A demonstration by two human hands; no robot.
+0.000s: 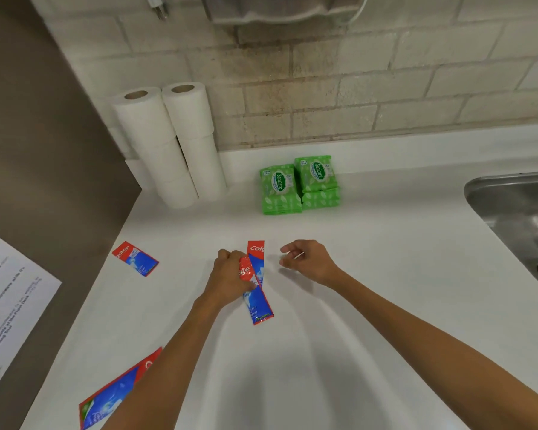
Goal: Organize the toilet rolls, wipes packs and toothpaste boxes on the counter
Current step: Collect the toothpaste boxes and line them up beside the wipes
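My left hand (pixel 230 276) is closed around a red and blue toothpaste box (pixel 253 301) in the middle of the white counter (pixel 370 274). A second toothpaste box (pixel 256 247) lies under it, its red end poking out beyond my fingers. My right hand (pixel 308 260) hovers just right of them, fingers loosely curled, holding nothing. Another toothpaste box (pixel 135 258) lies at the left edge, and a fourth (pixel 115 395) at the near left, partly behind my forearm. Two stacks of toilet rolls (pixel 174 144) stand in the back left corner. Green wipes packs (pixel 298 184) sit stacked against the backsplash.
A steel sink (pixel 522 212) is set into the counter at the right. A brown partition (pixel 44 166) with a printed paper sheet (pixel 10 305) closes off the left side. A dispenser (pixel 283 7) hangs on the tiled wall above.
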